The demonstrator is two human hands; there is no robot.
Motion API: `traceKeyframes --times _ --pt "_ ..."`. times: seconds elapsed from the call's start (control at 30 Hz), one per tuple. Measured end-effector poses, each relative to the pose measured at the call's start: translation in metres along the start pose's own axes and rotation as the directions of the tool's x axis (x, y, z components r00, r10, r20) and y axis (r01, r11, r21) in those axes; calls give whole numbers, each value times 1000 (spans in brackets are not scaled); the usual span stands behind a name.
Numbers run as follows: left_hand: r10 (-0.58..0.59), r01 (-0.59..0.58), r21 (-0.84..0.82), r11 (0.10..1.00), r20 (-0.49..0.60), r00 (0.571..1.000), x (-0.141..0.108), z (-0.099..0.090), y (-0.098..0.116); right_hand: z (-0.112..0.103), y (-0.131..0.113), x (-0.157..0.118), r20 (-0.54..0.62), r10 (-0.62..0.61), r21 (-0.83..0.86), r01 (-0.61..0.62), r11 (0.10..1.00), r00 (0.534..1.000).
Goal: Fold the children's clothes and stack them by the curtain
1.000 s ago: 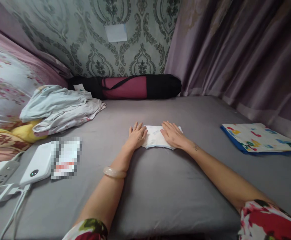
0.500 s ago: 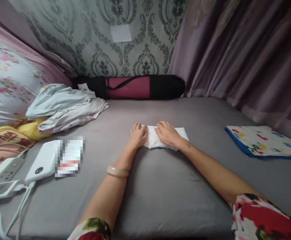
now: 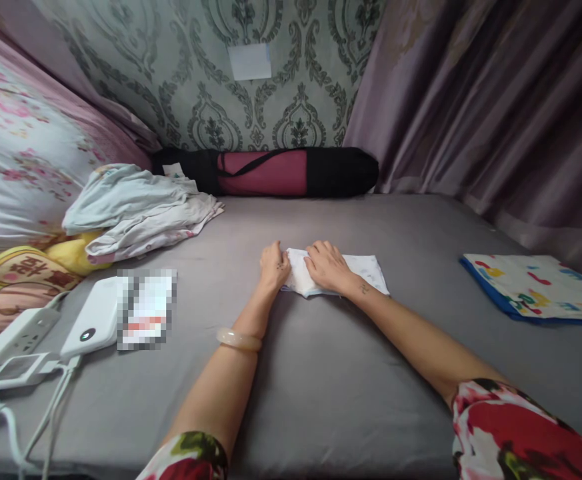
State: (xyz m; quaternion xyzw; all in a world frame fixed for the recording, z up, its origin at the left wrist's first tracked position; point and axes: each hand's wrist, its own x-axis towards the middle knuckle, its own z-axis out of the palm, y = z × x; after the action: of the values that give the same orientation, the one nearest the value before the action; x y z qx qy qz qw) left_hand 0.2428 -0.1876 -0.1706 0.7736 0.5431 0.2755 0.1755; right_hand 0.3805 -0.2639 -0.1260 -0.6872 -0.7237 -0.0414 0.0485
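A folded white cloth (image 3: 372,271) with a pale blue edge and faint print lies on the grey bed sheet, under both hands. At its left end, my left hand (image 3: 273,268) has its fingers curled against the cloth's edge, closed on it; the fingertips are partly hidden. My right hand (image 3: 329,267) rests palm down on the middle of the same cloth, with fingers stretched and slightly apart. The cloth's right part shows beyond my right wrist. Whether it is a garment or a towel, I cannot tell.
At left are crumpled pale clothes (image 3: 135,200), a yellow plush (image 3: 25,273), a white power bank (image 3: 95,317), a power strip (image 3: 18,337) and cables. A colourful folded cloth (image 3: 545,283) lies at right. A black and maroon long bag (image 3: 265,172) lies along the wall.
My left fingers, spread on the cloth before, are now curled at its left edge. My right hand has slid slightly left over the cloth. The view has shifted a little.
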Motion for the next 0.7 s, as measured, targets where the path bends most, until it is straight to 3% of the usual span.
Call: traceKeyframes --times 0.17,0.33,0.47,0.7 --pt "-117 109 -161 981 -40 992 5 -6 -1 14 -12 2 -25 8 4 -8 1000 1000" --pt "-195 172 -295 940 -51 979 6 -12 1 9 -16 4 -4 8 5 -8 1000 1000" --pt "-228 194 -350 916 -58 972 6 -16 3 15 -27 11 -28 -25 76 27 997 999" --pt "-241 189 -396 899 -86 967 6 -15 1 30 -38 14 43 -31 159 24 987 999"
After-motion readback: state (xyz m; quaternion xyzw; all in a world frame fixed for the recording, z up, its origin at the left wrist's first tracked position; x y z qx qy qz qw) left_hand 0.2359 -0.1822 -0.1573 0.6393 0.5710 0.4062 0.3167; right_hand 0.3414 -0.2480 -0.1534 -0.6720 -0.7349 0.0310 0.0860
